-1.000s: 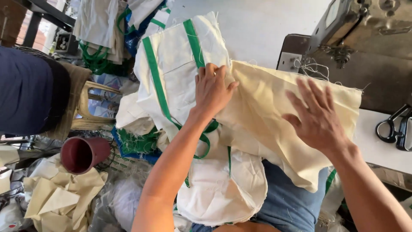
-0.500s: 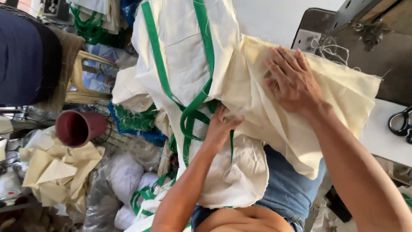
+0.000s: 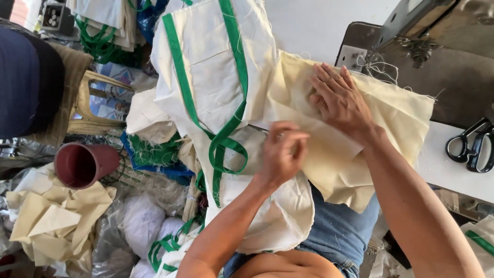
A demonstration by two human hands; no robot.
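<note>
Right hand (image 3: 339, 100) spread flat, pressing cream cloth (image 3: 360, 154) at 1 o'clock. Left hand (image 3: 283, 152) curled, pinching cloth edge at centre. Green-strapped bag (image 3: 216, 77) at 11 o'clock. Risk: cloth sliding off lap if press loosens; scissors (image 3: 471, 146) at 3 o'clock.

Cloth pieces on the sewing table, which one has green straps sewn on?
The white piece under the left hand. The cream piece pressed flat by the right hand has none.

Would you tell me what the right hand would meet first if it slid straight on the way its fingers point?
Probably the white fabric piece with green straps; the right hand lies flat on cream cloth, fingers pointing up-left toward it.
</note>
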